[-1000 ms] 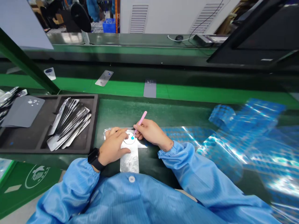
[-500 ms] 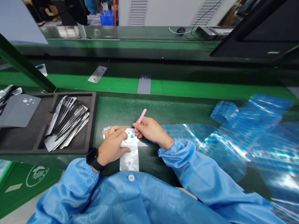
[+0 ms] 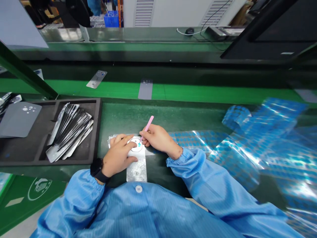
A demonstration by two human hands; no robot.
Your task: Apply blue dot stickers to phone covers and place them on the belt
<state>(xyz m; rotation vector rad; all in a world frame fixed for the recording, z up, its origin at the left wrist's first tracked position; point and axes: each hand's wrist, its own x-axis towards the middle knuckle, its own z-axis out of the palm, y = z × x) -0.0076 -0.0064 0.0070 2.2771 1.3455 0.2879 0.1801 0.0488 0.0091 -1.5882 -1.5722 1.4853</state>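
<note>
The left hand [image 3: 118, 155] is lying flat, pressing the silver plate [image 3: 136, 168]; the right hand [image 3: 156, 138] is pinching pink tweezers [image 3: 148, 126]. At left, a black tray [image 3: 97, 132] is holding stacked plates [image 3: 70, 130].

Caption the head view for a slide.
Left hand steadies a silver plate while the right hand holds a pink tool with its tip against it.

Bright, glary foil; warped edges

Pink stick [image 3: 148, 126]; silver plate [image 3: 136, 169]; blue dotted film [image 3: 237, 145].
</note>
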